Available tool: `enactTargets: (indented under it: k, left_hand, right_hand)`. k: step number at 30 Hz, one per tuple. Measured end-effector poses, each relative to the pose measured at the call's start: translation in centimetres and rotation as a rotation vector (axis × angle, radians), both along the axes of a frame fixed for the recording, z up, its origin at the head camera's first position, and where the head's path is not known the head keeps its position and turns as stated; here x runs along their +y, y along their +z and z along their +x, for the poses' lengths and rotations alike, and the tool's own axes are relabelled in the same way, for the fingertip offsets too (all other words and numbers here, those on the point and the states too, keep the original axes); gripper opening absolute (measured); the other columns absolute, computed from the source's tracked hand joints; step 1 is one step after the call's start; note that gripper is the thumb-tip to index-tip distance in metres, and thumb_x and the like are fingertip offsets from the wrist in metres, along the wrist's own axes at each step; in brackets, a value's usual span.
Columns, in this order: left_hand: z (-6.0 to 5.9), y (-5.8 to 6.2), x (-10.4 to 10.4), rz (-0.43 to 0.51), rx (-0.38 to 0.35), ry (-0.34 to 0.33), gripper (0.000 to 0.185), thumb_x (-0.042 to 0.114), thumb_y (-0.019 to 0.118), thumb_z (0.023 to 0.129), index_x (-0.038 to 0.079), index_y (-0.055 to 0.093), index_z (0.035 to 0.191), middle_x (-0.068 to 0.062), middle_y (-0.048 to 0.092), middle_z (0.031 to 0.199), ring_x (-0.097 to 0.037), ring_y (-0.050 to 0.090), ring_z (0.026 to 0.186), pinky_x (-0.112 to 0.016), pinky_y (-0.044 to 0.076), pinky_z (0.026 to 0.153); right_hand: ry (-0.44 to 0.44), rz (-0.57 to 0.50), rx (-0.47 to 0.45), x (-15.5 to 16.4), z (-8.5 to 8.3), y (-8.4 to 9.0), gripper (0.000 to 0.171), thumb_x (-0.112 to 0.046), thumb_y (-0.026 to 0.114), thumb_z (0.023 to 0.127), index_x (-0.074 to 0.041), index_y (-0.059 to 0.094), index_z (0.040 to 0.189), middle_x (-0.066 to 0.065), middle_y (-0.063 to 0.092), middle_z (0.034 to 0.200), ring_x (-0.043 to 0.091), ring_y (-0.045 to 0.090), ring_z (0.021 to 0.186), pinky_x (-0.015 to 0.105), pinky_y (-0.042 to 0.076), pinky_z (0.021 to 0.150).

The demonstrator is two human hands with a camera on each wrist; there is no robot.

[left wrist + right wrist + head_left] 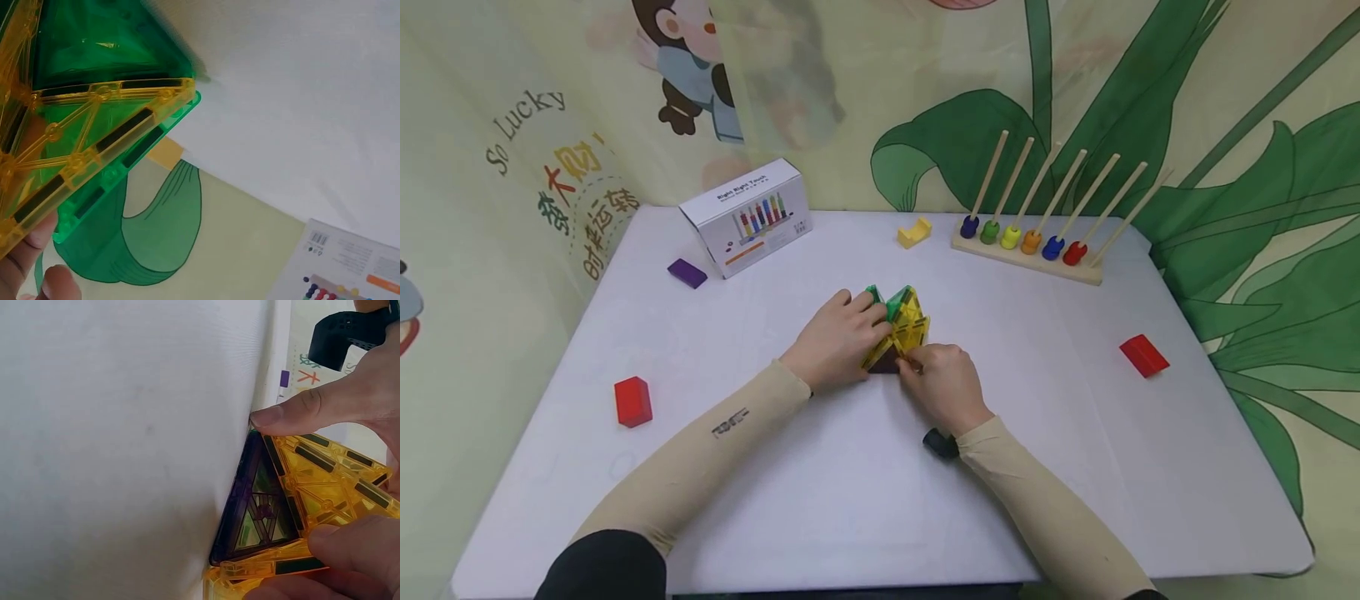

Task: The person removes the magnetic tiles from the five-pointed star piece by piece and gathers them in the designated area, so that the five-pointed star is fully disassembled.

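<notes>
A small structure of translucent magnetic tiles (912,321) stands at the middle of the table, with yellow, green and dark purple triangles joined at their edges. My left hand (838,342) grips it from the left, fingers over its side. In the right wrist view, the left thumb (269,417) touches a corner of the purple triangle tile (265,511). Low on the right side, my right hand (951,387) pinches a yellow triangle tile (325,503) between thumb and finger. Green tiles (106,53) show behind the yellow ones in the left wrist view. The hands hide part of the structure.
At the back stand a printed box (752,217) and a wooden peg rack (1030,257) with coloured beads. A yellow arch block (914,233) lies between them. A purple block (687,273) and red blocks (633,402) at left and right (1144,357) lie farther out.
</notes>
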State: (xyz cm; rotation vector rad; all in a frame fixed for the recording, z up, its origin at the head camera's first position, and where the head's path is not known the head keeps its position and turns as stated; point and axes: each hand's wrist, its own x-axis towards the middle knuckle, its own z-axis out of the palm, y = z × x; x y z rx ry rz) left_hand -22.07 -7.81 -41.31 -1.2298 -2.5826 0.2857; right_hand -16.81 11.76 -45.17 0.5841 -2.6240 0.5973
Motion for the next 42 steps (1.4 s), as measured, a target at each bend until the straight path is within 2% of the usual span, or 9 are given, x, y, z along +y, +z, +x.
enactTargets:
  k: [7,16,23,31,42]
  left_hand:
    - [-0.3,0.0,-0.3,0.038,-0.044,-0.006,0.072,0.058,0.092,0.069,0.018,0.074,0.127,0.000,0.070,0.121,-0.023,0.055,0.109,-0.040,0.045,0.086]
    - [-0.5,-0.2,-0.4,0.068,-0.042,-0.016,0.071,0.059,0.093,0.067,0.019,0.077,0.124,0.001,0.072,0.119,-0.022,0.055,0.107,-0.039,0.044,0.084]
    - [-0.4,-0.2,-0.5,0.062,-0.040,-0.011,0.073,0.061,0.092,0.067,0.020,0.076,0.125,0.002,0.072,0.121,-0.022,0.056,0.110,-0.040,0.046,0.087]
    - [-0.5,-0.3,-0.5,0.075,-0.052,-0.014,0.073,0.059,0.093,0.066,0.020,0.076,0.125,0.003,0.072,0.122,-0.021,0.056,0.110,-0.040,0.045,0.087]
    - [-0.5,-0.3,-0.7,0.078,-0.077,-0.002,0.073,0.059,0.093,0.066,0.020,0.076,0.126,0.003,0.072,0.122,-0.021,0.056,0.110,-0.040,0.046,0.089]
  right_hand:
    - [0.010,-0.003,0.009,0.0,0.1,0.1,0.013,-0.010,0.083,0.086,-0.005,0.078,0.075,0.006,0.074,0.068,0.011,0.062,0.056,0.028,0.052,0.052]
    - [0.014,-0.028,0.005,0.2,0.1,-0.2,0.011,-0.007,0.082,0.083,-0.005,0.078,0.073,0.004,0.072,0.063,0.008,0.056,0.053,0.024,0.049,0.051]
    - [0.017,-0.031,-0.002,0.3,0.3,-0.3,0.010,-0.006,0.082,0.082,-0.005,0.077,0.073,0.004,0.072,0.064,0.007,0.056,0.053,0.023,0.049,0.051]
    - [0.016,-0.048,-0.037,0.5,0.3,-0.3,0.003,-0.006,0.081,0.083,-0.004,0.081,0.080,0.005,0.076,0.069,0.008,0.063,0.058,0.023,0.053,0.054]
    - [0.031,-0.073,-0.071,1.1,0.6,-0.5,0.004,-0.007,0.081,0.084,-0.005,0.082,0.081,0.005,0.077,0.070,0.009,0.067,0.059,0.023,0.055,0.056]
